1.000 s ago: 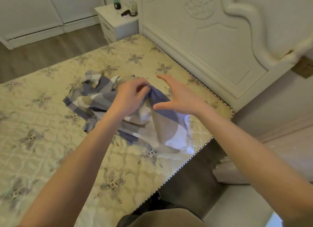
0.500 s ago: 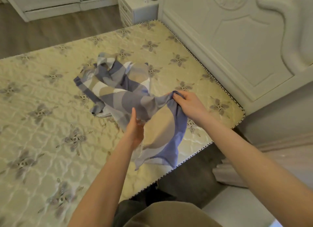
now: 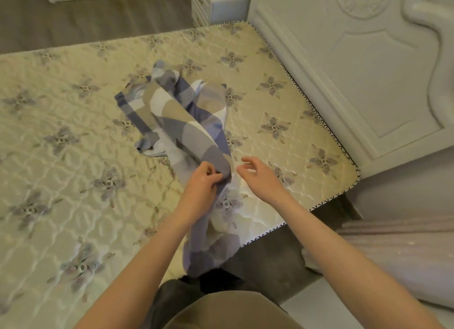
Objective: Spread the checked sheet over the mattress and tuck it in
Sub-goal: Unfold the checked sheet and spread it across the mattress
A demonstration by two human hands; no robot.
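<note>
The checked sheet (image 3: pixel 181 122), in blue, grey, beige and white, lies bunched on the cream flowered mattress (image 3: pixel 61 137) near its right corner. One long fold runs toward me, and its end hangs over the mattress's near edge. My left hand (image 3: pixel 201 188) grips that fold, fingers curled round the cloth. Just to the right of the sheet, my right hand (image 3: pixel 258 175) hovers with loosely bent fingers and holds nothing.
A white carved headboard (image 3: pixel 356 70) stands along the mattress's right side. A white nightstand (image 3: pixel 221 6) stands past the far corner, with wood floor (image 3: pixel 86 21) behind. Dark floor (image 3: pixel 277 260) and pale fabric (image 3: pixel 405 250) lie beside the bed at lower right.
The sheet has been drawn toward me, its end now hanging over the near edge. My right hand has let go of the cloth. My left hand has shifted its grip along the fold.
</note>
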